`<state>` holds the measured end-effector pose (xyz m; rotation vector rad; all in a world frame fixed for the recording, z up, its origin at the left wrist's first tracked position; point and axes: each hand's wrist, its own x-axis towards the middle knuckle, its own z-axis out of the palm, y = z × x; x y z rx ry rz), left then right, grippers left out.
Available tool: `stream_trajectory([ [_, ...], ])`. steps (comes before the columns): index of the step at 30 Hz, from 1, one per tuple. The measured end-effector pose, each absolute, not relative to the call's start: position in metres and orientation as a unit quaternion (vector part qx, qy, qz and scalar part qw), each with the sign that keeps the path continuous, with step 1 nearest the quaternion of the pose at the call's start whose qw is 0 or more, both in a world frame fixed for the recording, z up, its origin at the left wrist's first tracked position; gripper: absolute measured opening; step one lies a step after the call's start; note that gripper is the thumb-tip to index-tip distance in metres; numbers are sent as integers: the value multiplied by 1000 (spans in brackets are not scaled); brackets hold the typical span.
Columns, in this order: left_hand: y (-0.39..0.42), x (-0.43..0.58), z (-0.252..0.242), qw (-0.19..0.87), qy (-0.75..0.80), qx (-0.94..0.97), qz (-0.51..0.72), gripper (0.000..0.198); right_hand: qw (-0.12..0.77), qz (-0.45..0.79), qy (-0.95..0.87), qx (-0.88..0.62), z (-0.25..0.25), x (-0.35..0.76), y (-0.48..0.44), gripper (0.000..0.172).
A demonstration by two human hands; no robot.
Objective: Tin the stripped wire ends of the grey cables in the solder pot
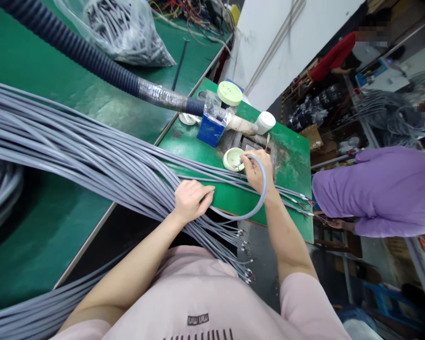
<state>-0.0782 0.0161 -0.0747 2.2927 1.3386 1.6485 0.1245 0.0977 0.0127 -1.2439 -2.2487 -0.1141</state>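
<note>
pinching one grey cable (265, 189) into a loop, your right hand (257, 172) closes narrowly on it just beside a pale green lid (233, 159). your left hand (191, 200) lies on the grey cable bundle (127, 156), grip unclear, over the green bench (290, 208). many cables show bare wire ends (246, 245); you cannot tell how many remain.

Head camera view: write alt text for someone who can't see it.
Bare hands at a green workbench: the left hand presses on a large bundle of grey cables, and the right hand holds a looped grey cable by a pale green round dish. A person in a purple top stands nearby.
</note>
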Motion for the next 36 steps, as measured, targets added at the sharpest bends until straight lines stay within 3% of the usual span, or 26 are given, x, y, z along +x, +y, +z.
stream_trajectory([
  [5,16,-78,-75,15,426,721,546,10,341,-43,-798,-495,24,130,98,29],
  [12,15,-79,-78,10,411,680,607,26,399,-72,-722,-561,38,164,128,35],
  [25,17,-80,-79,18,423,693,584,17,354,-61,-716,-599,8,197,175,29],
  [36,17,-80,-77,6,401,697,594,20,317,-60,-722,-612,-5,198,184,25],
])
